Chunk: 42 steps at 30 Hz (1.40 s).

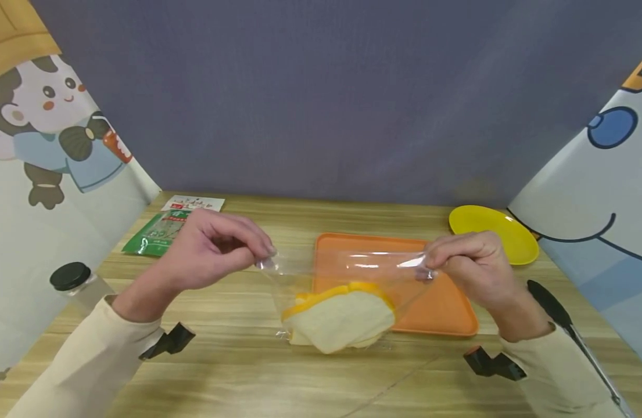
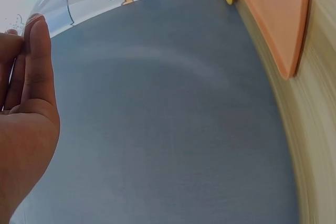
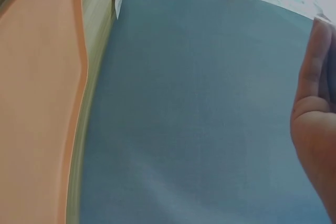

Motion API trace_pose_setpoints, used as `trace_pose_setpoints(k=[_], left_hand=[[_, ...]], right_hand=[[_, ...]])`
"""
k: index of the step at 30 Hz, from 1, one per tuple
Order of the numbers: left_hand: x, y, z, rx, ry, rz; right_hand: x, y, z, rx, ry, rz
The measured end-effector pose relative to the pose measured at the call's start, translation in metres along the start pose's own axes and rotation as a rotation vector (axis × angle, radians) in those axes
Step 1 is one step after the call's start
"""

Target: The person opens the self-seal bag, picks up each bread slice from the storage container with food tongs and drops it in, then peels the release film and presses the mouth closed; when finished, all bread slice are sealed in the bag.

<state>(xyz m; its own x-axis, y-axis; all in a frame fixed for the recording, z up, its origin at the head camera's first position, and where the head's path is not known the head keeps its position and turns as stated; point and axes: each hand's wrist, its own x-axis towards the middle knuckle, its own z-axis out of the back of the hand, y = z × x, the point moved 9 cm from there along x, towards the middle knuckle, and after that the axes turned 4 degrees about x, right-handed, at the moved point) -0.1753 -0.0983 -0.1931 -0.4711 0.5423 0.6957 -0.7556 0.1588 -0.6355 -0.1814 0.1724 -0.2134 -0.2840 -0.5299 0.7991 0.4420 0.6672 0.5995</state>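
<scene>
A clear plastic bag (image 1: 321,270) is stretched between the two hands, its top edge pulled nearly level. Inside, at the bottom, lie slices of white bread (image 1: 341,322) with an orange-yellow crust. My left hand (image 1: 211,249) pinches the bag's upper left corner between thumb and fingers. At the opposite corner, my right hand (image 1: 474,264) pinches the plastic the same way. Behind the bag lies an orange tray (image 1: 436,307), partly seen through the film. In the left wrist view the left hand (image 2: 31,87) shows at the edge; the right wrist view shows the right hand (image 3: 315,98).
A green packet (image 1: 148,235) and a white packet (image 1: 208,203) lie at the back left, near a black-lidded jar (image 1: 72,277). A yellow plate (image 1: 509,235) sits at the back right. Black-tipped tongs (image 1: 577,334) lie by the right forearm. A grey-blue panel (image 1: 321,104) stands behind the table.
</scene>
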Motion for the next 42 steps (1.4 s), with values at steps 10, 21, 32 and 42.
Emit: trace_pose_setpoints(k=[10,21,32,42], left_hand=[[-0.004,0.005,0.006,-0.053,-0.069,0.073],[-0.003,0.004,0.008,-0.056,-0.185,0.125],[-0.008,0.015,0.013,0.074,-0.239,0.265],[-0.008,0.017,0.014,0.079,-0.234,0.27]], right_hand=[[0.0,-0.002,-0.004,0.061,-0.05,-0.012],[0.002,0.005,-0.007,-0.07,-0.082,0.029],[-0.005,0.004,-0.001,-0.147,-0.1,0.007],[-0.008,0.007,0.004,-0.165,-0.126,-0.016]])
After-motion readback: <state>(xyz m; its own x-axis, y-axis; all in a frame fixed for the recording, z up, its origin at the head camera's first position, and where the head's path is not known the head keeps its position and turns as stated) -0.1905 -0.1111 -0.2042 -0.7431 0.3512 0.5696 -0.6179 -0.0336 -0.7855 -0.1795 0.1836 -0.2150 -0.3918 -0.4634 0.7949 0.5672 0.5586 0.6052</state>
